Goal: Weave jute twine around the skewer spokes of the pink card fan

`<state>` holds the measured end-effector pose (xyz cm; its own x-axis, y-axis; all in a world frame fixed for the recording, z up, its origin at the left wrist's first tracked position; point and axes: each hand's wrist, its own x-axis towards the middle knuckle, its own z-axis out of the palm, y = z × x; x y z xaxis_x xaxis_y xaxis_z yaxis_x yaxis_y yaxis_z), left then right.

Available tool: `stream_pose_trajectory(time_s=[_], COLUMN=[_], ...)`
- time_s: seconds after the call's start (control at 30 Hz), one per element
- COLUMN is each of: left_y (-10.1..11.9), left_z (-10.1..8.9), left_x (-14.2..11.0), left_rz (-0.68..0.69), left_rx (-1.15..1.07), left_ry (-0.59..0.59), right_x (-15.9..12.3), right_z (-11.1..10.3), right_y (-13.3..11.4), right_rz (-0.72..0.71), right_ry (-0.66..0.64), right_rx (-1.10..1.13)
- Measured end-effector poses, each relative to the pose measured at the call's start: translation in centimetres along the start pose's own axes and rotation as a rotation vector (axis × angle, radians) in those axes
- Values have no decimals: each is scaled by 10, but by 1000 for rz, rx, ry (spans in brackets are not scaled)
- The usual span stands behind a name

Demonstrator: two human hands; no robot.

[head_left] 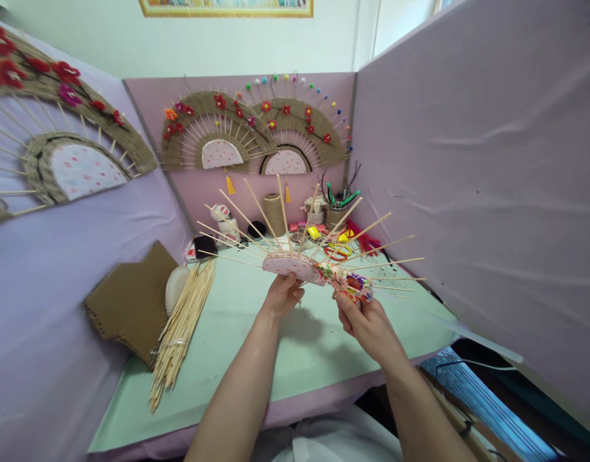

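My left hand [281, 294] is closed on the lower edge of a half-round pink fan base [290, 264] held above the table. Several bamboo sticks [256, 221] fan out from that base in a spread. My right hand [367, 321] is closed round a small colourful patterned object [355, 285], held against the right end of the fan base. I cannot make out what that object is.
A bundle of bamboo sticks [182, 327] lies at the left of the green table [295, 359], beside cardboard pieces [131, 301] and a white half-disc [174, 289]. A twine spool [274, 213], tool cups [336, 215] and small colourful items stand at the back. Finished fans [254, 131] hang on the walls.
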<state>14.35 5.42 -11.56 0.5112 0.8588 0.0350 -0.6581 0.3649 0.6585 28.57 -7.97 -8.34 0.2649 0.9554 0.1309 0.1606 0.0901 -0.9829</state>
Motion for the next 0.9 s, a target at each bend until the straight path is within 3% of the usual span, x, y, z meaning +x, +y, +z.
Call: stream_pose_trajectory(time_s=[0.9], left_y=[-1], left_z=[-4], left_x=[3], left_rz=[19], left_rx=[-14], left_ry=[-6], right_x=[2], right_z=[-4], right_y=[8], right_rz=[22], right_ry=[4], right_rx=[-36])
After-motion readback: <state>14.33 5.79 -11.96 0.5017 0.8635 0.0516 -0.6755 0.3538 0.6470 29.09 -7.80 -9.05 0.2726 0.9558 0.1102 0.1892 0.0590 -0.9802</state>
